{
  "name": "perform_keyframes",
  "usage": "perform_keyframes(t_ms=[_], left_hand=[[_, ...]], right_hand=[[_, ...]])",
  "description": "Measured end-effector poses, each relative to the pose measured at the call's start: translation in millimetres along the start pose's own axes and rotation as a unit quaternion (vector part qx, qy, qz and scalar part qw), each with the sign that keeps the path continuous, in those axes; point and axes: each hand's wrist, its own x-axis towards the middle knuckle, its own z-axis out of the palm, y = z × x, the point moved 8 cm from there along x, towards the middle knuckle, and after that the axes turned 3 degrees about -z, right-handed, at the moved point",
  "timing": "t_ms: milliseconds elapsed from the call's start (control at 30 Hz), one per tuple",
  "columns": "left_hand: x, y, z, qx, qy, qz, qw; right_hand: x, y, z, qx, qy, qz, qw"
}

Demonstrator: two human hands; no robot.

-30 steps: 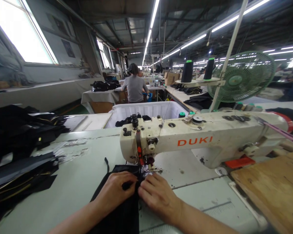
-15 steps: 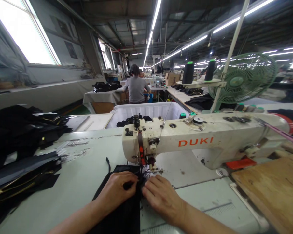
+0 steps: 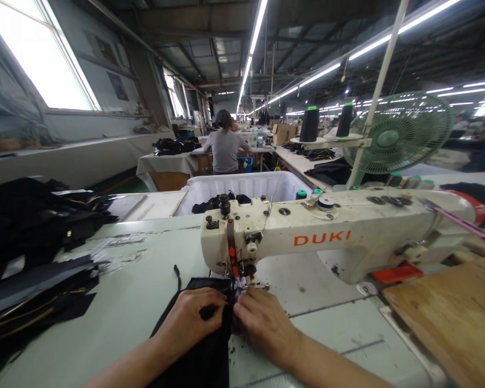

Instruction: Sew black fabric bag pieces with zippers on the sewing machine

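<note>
Black fabric (image 3: pixel 204 361) lies on the sewing table, its far end at the presser foot of a white DUKI sewing machine (image 3: pixel 278 226). My left hand (image 3: pixel 196 312) rests over the cloth, thumb and fingertips pinched on it close to its right edge. Just right of that edge is my right hand (image 3: pixel 264 320), fingers curled together at the fabric's border, close in front of the needle area. My right fingertips partly hide the foot and the seam. A dark cord end (image 3: pixel 177 276) sticks up beyond the cloth on the left.
Black pieces with gold zippers (image 3: pixel 36 307) are piled at the left. Behind the machine stands a white bin (image 3: pixel 250 186) with dark cloth. A wooden board (image 3: pixel 456 307), a green fan (image 3: pixel 392 134) and thread cones (image 3: pixel 309 124) are on the right. A person (image 3: pixel 225 148) sits ahead, facing away.
Both hands keep their hold near the presser foot with hardly any movement. The view has shifted slightly.
</note>
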Motion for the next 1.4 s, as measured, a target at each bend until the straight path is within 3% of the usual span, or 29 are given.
perform_keyframes(t_ms=[100, 233, 333, 433, 567, 733, 900, 1200, 1400], left_hand=[[0.3, -1.2, -5.1, 0.004, 0.004, 0.001, 1.0], [1.1, -3.0, -10.5, 0.012, 0.004, -0.002, 1.0], [-0.3, -4.7, -10.8, 0.021, 0.011, -0.009, 1.0], [-3.5, 3.4, -8.3, 0.04, 0.015, 0.021, 0.999], [-11.8, 27.6, 5.0, 0.124, -0.036, 0.122, 0.984], [-18.4, 25.1, 19.2, 0.155, -0.12, 0.104, 0.975], [-22.8, 21.7, 31.6, 0.183, -0.185, 0.137, 0.956], [-25.0, 12.3, 34.6, 0.18, -0.183, 0.132, 0.958], [-17.4, 22.1, 31.5, 0.171, -0.184, 0.128, 0.959]], right_hand=[[0.3, 10.6, -2.0, -0.004, -0.023, -0.035, 0.999], [-2.4, 25.3, -13.1, -0.014, -0.03, 0.002, 0.999], [-9.8, 13.0, -14.9, -0.008, -0.011, 0.023, 1.0], [-20.6, -14.3, -1.0, 0.008, 0.02, -0.02, 1.0], [-29.3, -34.4, 28.2, -0.009, 0.027, -0.079, 0.996], [-26.0, -31.2, 36.3, 0.063, -0.017, -0.051, 0.997], [-27.8, -26.8, 35.2, 0.099, -0.039, -0.029, 0.994], [-26.6, -25.9, 39.5, 0.05, -0.005, -0.063, 0.997], [-24.7, -22.3, 37.8, 0.045, -0.014, -0.055, 0.997]])
